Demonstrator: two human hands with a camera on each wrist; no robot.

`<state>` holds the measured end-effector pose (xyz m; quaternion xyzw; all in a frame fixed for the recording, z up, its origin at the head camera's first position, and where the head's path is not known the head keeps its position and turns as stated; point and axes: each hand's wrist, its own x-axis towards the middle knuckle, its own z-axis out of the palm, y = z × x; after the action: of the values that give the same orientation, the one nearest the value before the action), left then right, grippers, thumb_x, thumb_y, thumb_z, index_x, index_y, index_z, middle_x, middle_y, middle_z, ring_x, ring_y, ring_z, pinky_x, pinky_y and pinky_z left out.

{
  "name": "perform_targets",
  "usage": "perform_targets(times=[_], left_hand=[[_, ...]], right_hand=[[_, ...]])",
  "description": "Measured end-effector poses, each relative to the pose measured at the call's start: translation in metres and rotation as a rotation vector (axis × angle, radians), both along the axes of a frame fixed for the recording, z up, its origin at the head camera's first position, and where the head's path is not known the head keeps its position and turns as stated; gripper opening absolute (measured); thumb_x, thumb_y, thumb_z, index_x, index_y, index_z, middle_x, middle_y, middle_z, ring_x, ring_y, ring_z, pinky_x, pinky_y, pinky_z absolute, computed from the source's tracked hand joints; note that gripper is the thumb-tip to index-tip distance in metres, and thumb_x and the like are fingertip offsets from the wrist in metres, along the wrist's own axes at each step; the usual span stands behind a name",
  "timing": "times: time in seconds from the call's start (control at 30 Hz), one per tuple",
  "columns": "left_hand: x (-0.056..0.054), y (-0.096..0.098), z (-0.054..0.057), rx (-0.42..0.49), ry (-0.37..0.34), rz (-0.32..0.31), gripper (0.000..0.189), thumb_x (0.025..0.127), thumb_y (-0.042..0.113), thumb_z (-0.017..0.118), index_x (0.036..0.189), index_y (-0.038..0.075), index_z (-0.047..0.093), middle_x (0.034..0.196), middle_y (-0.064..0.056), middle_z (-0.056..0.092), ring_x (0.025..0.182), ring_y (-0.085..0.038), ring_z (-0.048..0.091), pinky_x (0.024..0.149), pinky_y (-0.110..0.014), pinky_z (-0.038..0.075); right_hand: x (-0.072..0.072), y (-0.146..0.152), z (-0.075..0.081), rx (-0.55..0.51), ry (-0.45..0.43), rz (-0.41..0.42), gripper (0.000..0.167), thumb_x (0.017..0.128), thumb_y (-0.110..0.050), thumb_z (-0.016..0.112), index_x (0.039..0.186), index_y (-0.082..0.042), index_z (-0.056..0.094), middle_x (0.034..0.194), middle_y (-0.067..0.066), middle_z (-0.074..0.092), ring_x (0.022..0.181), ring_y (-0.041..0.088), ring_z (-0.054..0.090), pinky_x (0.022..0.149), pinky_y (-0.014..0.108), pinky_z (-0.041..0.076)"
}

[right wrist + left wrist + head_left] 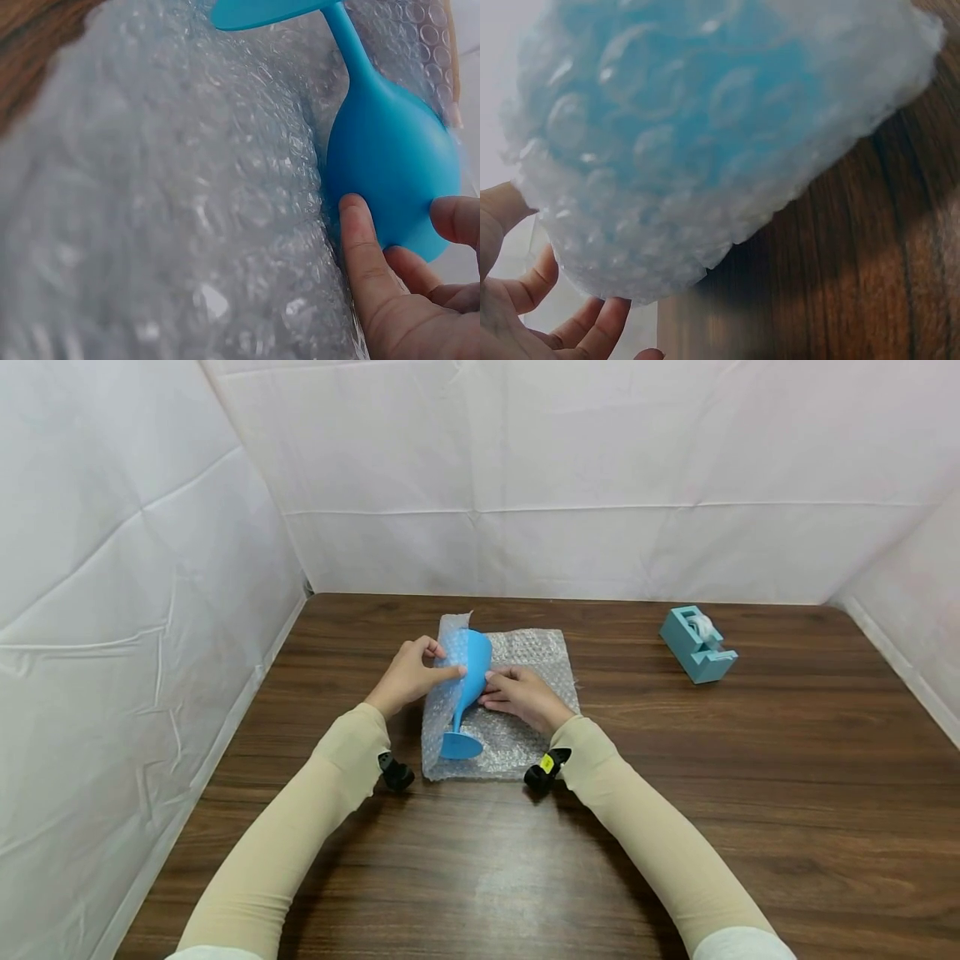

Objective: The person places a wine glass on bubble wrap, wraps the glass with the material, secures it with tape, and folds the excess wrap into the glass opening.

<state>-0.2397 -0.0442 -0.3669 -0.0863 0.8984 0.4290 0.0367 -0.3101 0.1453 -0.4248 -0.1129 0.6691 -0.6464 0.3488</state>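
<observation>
A blue wine goblet (480,653) lies on its side on a sheet of bubble wrap (528,743), its foot toward the person. My left hand (412,677) holds the sheet's left part, which is folded up over the goblet's left side. In the left wrist view, blue shows through the bubble wrap (660,240), and several fingers (609,322) touch the wrap's edge. My right hand (525,697) grips the bowl from the right. The right wrist view has the thumb and fingers on the goblet (390,142); its rim is hidden there.
A teal tape dispenser (693,647) with a roll of clear tape stands at the back right of the brown wooden table (787,760). White cloth walls (570,485) enclose the back and sides.
</observation>
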Motion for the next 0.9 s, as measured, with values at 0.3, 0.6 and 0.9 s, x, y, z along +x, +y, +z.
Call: perform_targets(times=[0.3,0.6,0.9], left_hand=[[0.001,0.0,0.004,0.021,0.012,-0.034,0.032,0.097,0.03,0.054,0.116,0.004,0.055,0.135,-0.017,0.045,0.12,-0.032,0.046,0.1,-0.049,0.041],[0.0,0.004,0.005,0.035,0.003,-0.014,0.032,0.095,0.026,0.058,0.117,0.003,0.051,0.132,-0.018,0.044,0.119,-0.032,0.045,0.1,-0.048,0.042],[-0.004,0.003,0.002,0.067,-0.07,0.027,0.063,0.094,0.033,0.059,0.143,0.006,0.032,0.145,-0.018,0.039,0.132,-0.035,0.041,0.108,-0.051,0.037]], right_hand=[[-0.002,0.005,-0.001,0.007,0.017,-0.006,0.038,0.102,-0.018,0.049,0.132,0.005,0.046,0.115,0.017,0.058,0.093,0.015,0.064,0.093,0.033,0.052],[-0.004,0.009,-0.004,0.005,0.027,0.001,0.038,0.101,-0.015,0.05,0.131,0.008,0.05,0.113,0.018,0.06,0.091,0.013,0.065,0.092,0.032,0.053],[-0.004,0.011,-0.005,0.0,0.02,-0.005,0.036,0.101,-0.014,0.049,0.128,0.009,0.052,0.11,0.017,0.061,0.088,0.012,0.065,0.088,0.029,0.054]])
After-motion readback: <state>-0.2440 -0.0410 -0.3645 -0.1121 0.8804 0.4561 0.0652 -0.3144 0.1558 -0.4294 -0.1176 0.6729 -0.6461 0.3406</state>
